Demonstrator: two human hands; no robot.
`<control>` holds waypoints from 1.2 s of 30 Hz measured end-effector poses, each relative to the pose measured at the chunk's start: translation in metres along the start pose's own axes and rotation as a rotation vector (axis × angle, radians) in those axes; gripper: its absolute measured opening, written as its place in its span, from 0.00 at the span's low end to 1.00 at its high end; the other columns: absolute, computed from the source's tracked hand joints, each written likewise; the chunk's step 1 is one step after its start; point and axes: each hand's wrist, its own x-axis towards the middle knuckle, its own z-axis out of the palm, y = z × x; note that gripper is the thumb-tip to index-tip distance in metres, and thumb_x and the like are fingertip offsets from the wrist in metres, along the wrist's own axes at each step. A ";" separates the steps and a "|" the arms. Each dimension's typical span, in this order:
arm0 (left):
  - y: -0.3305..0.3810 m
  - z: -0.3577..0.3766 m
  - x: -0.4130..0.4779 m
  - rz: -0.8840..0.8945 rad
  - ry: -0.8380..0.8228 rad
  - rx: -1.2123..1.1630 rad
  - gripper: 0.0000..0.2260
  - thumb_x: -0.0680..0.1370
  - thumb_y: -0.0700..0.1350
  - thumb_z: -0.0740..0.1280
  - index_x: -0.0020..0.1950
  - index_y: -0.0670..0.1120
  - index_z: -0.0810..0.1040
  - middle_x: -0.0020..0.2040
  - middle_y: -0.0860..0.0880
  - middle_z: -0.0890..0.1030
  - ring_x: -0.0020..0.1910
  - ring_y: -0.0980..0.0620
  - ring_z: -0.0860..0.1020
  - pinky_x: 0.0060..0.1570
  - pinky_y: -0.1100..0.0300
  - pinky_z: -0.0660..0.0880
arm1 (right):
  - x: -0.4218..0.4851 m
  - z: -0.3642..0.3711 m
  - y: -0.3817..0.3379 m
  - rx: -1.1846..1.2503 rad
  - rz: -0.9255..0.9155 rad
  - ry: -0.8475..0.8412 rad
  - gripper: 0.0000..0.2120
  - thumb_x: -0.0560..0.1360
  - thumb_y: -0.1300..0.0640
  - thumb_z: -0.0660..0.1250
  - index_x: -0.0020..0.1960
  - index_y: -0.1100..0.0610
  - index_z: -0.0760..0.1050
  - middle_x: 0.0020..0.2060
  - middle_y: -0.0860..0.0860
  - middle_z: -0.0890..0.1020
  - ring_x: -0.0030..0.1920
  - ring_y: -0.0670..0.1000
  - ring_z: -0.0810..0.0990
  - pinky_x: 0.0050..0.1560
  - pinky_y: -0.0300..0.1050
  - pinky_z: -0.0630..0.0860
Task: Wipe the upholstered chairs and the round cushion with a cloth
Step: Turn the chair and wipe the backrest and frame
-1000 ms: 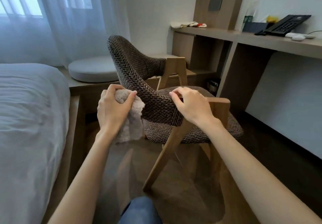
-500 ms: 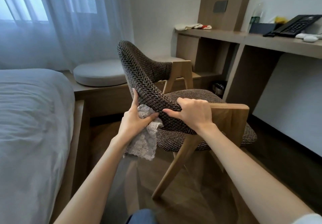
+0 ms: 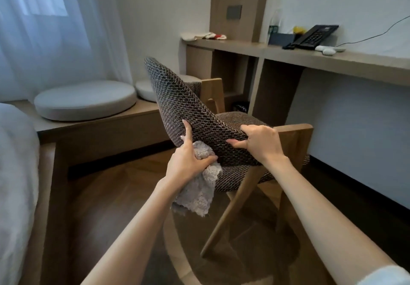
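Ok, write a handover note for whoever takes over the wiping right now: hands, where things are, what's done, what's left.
Left hand grips the cloth against the outer side of the chair back, index finger straight.
Right hand grips the back's lower edge.
Round cushion lies on the bench.
Done: cannot tell how much is wiped.
Left: finish this chair, other chairs, then the cushion.
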 end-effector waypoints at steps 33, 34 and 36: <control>0.075 0.153 0.039 0.076 0.733 -0.442 0.15 0.74 0.46 0.65 0.58 0.53 0.63 0.65 0.49 0.58 0.60 0.50 0.57 0.49 0.60 0.64 | 0.022 -0.001 0.041 0.339 0.502 -0.078 0.32 0.80 0.35 0.40 0.29 0.50 0.70 0.30 0.43 0.73 0.50 0.62 0.79 0.46 0.51 0.61; 0.068 0.164 0.035 0.053 0.714 -0.439 0.19 0.73 0.40 0.67 0.58 0.53 0.63 0.64 0.51 0.57 0.58 0.54 0.55 0.51 0.56 0.64 | 0.022 -0.001 0.041 0.335 0.495 -0.075 0.32 0.80 0.36 0.40 0.29 0.50 0.70 0.29 0.42 0.72 0.49 0.62 0.79 0.46 0.51 0.62; 0.061 0.177 0.033 0.012 0.695 -0.425 0.27 0.70 0.31 0.70 0.58 0.53 0.62 0.63 0.53 0.56 0.57 0.59 0.51 0.51 0.54 0.66 | 0.021 0.000 0.042 0.342 0.501 -0.071 0.31 0.80 0.36 0.40 0.30 0.49 0.70 0.31 0.44 0.73 0.50 0.62 0.79 0.46 0.52 0.62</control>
